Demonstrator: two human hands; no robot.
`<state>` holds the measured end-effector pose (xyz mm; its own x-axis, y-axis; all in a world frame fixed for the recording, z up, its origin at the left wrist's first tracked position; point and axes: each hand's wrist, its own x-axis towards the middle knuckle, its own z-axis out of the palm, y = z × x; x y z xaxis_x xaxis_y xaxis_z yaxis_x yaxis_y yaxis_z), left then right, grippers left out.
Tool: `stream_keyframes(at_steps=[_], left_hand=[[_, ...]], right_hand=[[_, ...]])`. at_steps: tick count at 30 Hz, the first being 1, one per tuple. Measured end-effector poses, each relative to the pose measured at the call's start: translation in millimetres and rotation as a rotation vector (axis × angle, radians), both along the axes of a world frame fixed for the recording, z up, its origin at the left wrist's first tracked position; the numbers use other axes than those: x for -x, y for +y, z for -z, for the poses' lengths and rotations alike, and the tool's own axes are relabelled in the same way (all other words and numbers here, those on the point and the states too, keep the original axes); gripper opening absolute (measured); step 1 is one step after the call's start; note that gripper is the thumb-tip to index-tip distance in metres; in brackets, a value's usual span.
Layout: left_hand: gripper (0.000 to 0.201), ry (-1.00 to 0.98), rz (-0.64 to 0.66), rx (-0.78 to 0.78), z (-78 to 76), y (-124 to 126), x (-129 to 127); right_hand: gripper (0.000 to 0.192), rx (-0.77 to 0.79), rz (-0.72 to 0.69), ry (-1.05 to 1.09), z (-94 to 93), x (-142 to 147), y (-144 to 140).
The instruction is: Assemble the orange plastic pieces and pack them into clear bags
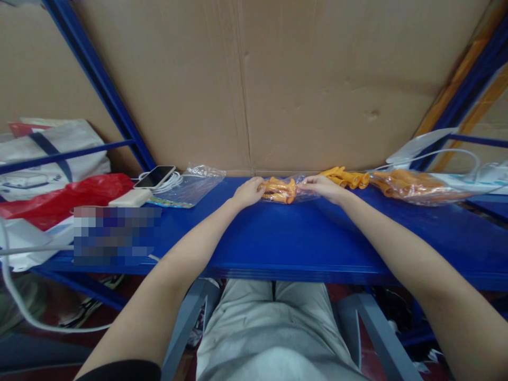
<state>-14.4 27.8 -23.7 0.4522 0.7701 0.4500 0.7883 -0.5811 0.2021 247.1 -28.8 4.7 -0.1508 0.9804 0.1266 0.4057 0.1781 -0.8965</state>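
A clear plastic bag [305, 197] with a bundle of orange tube-like pieces [280, 190] lies on the blue shelf top in front of me. My left hand [249, 192] is closed around the left end of the orange bundle, its fingertips partly hidden. On the other side, my right hand [322, 187] pinches the right part of the bag beside the bundle. Just past my right hand lies a row of loose orange pieces [349, 178]. Farther right, another clear bag of orange pieces [408, 186] rests on the shelf. Their exact kind cannot be made out.
At left are a flat clear bag [198, 185], a phone [154, 177] on a coiled white cable [171, 183], a white block [130, 198] and a red plastic bag [91, 188]. Brown cardboard [246, 79] stands behind. Blue posts [99, 79] frame the shelf.
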Motion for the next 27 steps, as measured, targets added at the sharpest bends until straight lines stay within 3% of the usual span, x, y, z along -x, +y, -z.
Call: stream_keyframes(at_steps=[9, 18, 27], left_hand=[[0.03, -0.015, 0.035, 0.063, 1.2, 3.9, -0.1], [0.038, -0.025, 0.054, 0.103, 6.3, 4.5, 1.2], [0.036, -0.042, 0.11, 0.029, 4.4, 4.0, 1.2]], right_hand=[[0.008, -0.038, 0.07, -0.013, 4.1, -0.8, 5.5], [0.017, -0.02, 0.074, 0.003, 0.2, -0.6, 1.1], [0.022, -0.011, 0.052, 0.011, -1.1, 0.7, -0.1]])
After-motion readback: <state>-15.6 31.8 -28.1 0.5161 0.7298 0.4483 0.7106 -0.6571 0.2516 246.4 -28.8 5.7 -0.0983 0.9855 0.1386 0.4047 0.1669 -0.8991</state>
